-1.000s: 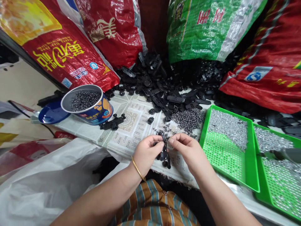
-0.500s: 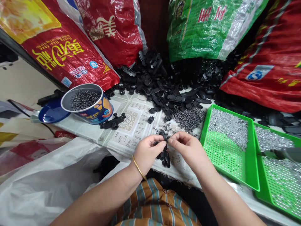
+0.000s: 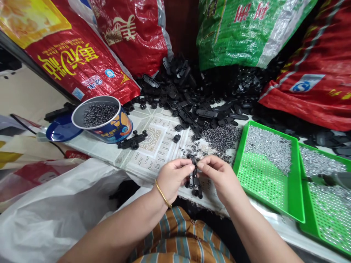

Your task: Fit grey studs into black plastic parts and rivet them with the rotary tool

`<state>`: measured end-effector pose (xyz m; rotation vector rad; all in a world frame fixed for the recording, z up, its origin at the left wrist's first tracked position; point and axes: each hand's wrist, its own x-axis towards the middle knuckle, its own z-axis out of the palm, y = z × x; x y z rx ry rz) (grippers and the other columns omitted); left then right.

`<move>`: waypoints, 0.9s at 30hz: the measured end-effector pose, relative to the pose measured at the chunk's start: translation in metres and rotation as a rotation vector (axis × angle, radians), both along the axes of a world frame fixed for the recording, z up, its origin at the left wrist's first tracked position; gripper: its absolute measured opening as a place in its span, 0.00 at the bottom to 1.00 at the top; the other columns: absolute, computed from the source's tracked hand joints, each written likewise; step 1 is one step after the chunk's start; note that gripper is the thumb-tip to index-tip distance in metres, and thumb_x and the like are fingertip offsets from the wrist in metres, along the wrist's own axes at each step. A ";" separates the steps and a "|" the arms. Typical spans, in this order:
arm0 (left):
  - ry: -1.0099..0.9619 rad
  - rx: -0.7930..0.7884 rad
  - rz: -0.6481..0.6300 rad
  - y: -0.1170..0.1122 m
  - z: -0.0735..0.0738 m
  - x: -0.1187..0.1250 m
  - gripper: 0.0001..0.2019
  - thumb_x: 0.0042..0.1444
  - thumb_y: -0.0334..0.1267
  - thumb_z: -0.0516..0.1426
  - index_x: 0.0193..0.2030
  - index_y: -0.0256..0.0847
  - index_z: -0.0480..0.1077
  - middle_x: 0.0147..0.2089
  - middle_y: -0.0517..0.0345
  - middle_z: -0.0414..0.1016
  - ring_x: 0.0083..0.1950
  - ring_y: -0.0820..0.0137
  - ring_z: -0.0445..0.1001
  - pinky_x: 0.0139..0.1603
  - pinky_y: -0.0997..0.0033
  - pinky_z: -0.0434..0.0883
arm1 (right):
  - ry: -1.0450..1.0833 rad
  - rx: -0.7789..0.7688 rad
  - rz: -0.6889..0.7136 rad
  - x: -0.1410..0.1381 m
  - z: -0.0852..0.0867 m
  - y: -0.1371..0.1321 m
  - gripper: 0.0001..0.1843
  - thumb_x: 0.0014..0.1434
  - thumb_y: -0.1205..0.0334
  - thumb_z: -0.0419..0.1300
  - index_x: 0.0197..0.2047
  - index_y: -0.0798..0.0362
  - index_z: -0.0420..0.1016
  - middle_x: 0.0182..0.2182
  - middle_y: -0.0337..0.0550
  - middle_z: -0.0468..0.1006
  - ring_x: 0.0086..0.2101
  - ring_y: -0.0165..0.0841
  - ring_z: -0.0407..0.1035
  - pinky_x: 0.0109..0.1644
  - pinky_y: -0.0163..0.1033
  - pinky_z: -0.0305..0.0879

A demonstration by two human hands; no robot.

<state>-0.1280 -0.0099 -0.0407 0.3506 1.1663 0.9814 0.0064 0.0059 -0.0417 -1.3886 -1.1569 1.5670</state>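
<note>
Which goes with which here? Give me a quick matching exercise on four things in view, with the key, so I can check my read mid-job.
Things:
1. blue tub
2. bangle
3. green sack
4. left hand

Place, colour or state:
A. pinching a black part
B. at the back, with red characters on it
C. gold-coloured
D. lid off, holding small dark shiny pieces

Right pairs: 1-D, 2-C, 3-B, 4-A

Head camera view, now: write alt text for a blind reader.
A person's left hand holds a black assembly over a patterned tabletop, the right hand at its side. Behind lie black parts and large sacks; an open tin stands left, two green trays right.
</note>
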 end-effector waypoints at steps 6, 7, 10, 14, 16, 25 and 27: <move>-0.114 -0.073 0.042 -0.001 -0.001 0.001 0.15 0.34 0.34 0.66 0.32 0.34 0.70 0.24 0.59 0.71 0.25 0.76 0.69 0.25 0.78 0.64 | 0.128 -0.013 -0.130 -0.005 -0.008 -0.012 0.10 0.48 0.56 0.63 0.25 0.53 0.68 0.18 0.33 0.67 0.22 0.26 0.59 0.29 0.33 0.55; -0.128 -0.078 0.045 -0.001 -0.001 0.001 0.15 0.34 0.33 0.66 0.31 0.34 0.70 0.24 0.59 0.71 0.24 0.76 0.69 0.25 0.78 0.63 | 0.147 -0.013 -0.146 -0.005 -0.009 -0.014 0.10 0.48 0.56 0.63 0.25 0.53 0.68 0.18 0.33 0.66 0.21 0.25 0.58 0.29 0.33 0.55; -0.152 -0.081 0.050 -0.001 -0.001 0.002 0.14 0.34 0.33 0.66 0.31 0.34 0.70 0.23 0.60 0.71 0.24 0.76 0.69 0.24 0.78 0.62 | 0.182 -0.015 -0.175 -0.006 -0.011 -0.017 0.11 0.48 0.57 0.63 0.24 0.53 0.67 0.18 0.32 0.66 0.21 0.25 0.57 0.28 0.32 0.54; -0.112 -0.062 0.058 -0.002 0.002 0.003 0.14 0.34 0.34 0.66 0.30 0.34 0.70 0.24 0.60 0.70 0.25 0.76 0.69 0.26 0.77 0.63 | 0.155 -0.010 -0.171 -0.006 -0.009 -0.016 0.10 0.48 0.57 0.63 0.24 0.53 0.68 0.18 0.33 0.66 0.22 0.25 0.58 0.29 0.32 0.54; -0.099 -0.049 0.061 -0.002 0.003 0.003 0.15 0.34 0.35 0.66 0.30 0.34 0.70 0.24 0.60 0.71 0.25 0.75 0.69 0.27 0.77 0.64 | 0.133 0.003 -0.151 -0.005 -0.009 -0.016 0.10 0.47 0.57 0.63 0.24 0.53 0.68 0.19 0.33 0.67 0.23 0.26 0.58 0.30 0.33 0.55; -0.128 -0.017 0.050 -0.002 0.000 0.001 0.17 0.34 0.35 0.67 0.32 0.35 0.69 0.27 0.59 0.71 0.27 0.75 0.69 0.29 0.75 0.64 | 0.030 0.024 -0.117 -0.003 -0.007 -0.015 0.11 0.49 0.55 0.61 0.25 0.53 0.67 0.20 0.35 0.68 0.24 0.27 0.60 0.31 0.33 0.57; -0.139 0.017 0.115 -0.002 -0.002 0.001 0.16 0.36 0.34 0.66 0.33 0.35 0.68 0.29 0.59 0.71 0.29 0.75 0.69 0.30 0.76 0.64 | -0.068 0.052 -0.076 -0.003 -0.005 -0.017 0.12 0.50 0.53 0.60 0.27 0.53 0.68 0.22 0.36 0.68 0.25 0.27 0.60 0.31 0.33 0.57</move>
